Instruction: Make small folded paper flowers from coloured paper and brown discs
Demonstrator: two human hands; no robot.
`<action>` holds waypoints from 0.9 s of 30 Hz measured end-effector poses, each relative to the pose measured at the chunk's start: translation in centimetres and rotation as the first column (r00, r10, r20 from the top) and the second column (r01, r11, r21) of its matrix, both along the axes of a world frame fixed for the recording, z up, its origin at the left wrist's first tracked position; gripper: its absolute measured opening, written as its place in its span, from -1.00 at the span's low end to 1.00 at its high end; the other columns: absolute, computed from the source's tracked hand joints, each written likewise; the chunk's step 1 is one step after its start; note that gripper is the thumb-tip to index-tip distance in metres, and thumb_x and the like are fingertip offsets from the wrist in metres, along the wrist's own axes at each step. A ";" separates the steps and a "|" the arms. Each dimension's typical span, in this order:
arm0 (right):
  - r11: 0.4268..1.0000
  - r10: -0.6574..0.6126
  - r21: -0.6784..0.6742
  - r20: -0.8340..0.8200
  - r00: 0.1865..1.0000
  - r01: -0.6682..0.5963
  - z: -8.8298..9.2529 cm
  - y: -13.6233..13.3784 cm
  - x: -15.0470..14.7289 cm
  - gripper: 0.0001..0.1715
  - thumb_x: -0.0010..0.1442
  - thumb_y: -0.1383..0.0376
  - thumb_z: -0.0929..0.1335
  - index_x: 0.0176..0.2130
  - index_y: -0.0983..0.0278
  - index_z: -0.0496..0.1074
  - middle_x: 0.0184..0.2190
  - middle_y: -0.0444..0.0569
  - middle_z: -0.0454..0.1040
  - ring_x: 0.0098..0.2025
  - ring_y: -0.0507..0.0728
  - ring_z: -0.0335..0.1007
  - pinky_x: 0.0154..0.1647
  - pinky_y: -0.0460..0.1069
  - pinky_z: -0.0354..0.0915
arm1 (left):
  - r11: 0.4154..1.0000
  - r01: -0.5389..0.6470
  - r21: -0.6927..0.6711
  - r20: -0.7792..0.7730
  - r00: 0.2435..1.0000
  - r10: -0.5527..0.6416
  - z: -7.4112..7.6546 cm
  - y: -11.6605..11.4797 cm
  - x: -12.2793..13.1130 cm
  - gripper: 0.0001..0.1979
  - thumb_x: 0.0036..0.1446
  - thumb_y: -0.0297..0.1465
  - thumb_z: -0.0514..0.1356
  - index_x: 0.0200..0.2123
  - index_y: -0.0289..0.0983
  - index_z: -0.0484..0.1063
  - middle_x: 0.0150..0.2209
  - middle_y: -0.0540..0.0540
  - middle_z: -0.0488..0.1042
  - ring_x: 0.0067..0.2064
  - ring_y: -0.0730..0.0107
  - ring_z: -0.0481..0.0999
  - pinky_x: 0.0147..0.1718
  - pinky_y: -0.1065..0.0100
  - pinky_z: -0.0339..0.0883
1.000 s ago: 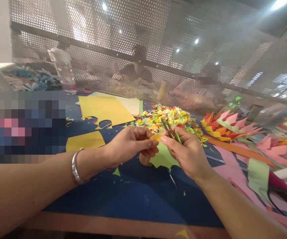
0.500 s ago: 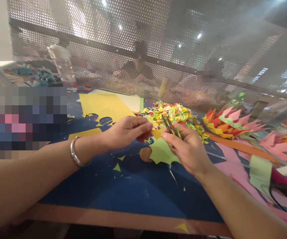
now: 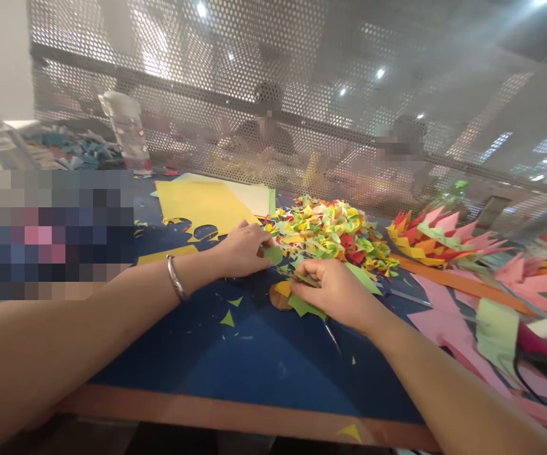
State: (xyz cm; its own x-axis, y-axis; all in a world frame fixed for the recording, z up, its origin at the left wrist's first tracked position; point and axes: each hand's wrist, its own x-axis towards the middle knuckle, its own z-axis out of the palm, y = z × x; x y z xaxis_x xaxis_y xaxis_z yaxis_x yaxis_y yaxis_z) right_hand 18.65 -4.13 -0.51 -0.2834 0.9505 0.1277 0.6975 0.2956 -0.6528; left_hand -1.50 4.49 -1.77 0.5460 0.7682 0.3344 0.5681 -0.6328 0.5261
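Note:
My left hand, with a silver bangle at the wrist, is at the near edge of a heap of cut paper pieces. Its fingers are closed at a rounded green paper piece. My right hand is closed around scissors, mostly hidden by the fingers. A small yellow paper piece shows at its thumb tip; whether it is pinched is unclear. Beneath this hand lie a jagged green paper sheet and a round brown piece.
Yellow sheets with cut-outs lie at the back left, near a clear bottle. Pointed paper flowers and pink strips fill the right side. A thin pointed tool lies on the blue tabletop.
My hands have come down and apart. The left has left the yellow piece and reached the green one by the heap. The right has lowered, and the scissors' blades no longer point up.

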 end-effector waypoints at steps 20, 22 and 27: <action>0.973 -0.056 0.219 -0.097 0.994 0.076 0.3 -0.2 1.0 -0.77 0.20 0.13 0.41 -0.29 0.25 0.45 -0.50 -0.15 0.35 -0.48 0.03 0.18 -0.47 -0.04 0.14 | 0.676 0.256 -0.691 0.561 0.779 0.279 1.4 -2.4 0.3 -0.87 -0.01 -0.37 0.38 -0.44 -0.31 0.55 -0.46 -0.09 0.57 -0.44 0.47 0.51 -0.36 0.42 0.36; 0.963 -0.043 0.258 -0.142 0.989 0.079 0.1 -0.2 0.9 -0.80 0.19 0.17 0.42 -0.22 0.25 0.44 -0.46 -0.14 0.39 -0.46 0.03 0.21 -0.46 -0.04 0.16 | 0.633 0.296 -0.716 0.570 0.771 0.284 1.5 -2.9 0.5 -0.87 -0.02 -0.37 0.40 -0.43 -0.32 0.56 -0.43 -0.10 0.58 -0.44 0.48 0.51 -0.36 0.42 0.38; 0.931 0.026 0.365 -0.103 0.994 0.014 -0.1 -0.3 0.7 -0.90 0.16 0.33 0.40 -0.23 0.24 0.46 -0.46 -0.17 0.38 -0.48 0.00 0.19 -0.47 -0.07 0.14 | 0.525 0.385 -0.759 0.586 0.756 0.292 1.5 -3.9 0.9 -0.90 0.03 -0.41 0.36 -0.41 -0.33 0.55 -0.46 -0.10 0.58 -0.48 0.52 0.51 -0.41 0.50 0.38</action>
State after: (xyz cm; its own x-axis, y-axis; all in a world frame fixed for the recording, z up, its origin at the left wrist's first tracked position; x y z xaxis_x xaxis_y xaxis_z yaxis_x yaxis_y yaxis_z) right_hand 19.32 -4.41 -0.57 -0.2555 0.8311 0.4940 0.6287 0.5309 -0.5682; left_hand -0.63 0.62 -0.27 0.5313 0.8303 -0.1680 -0.0925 0.2541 0.9628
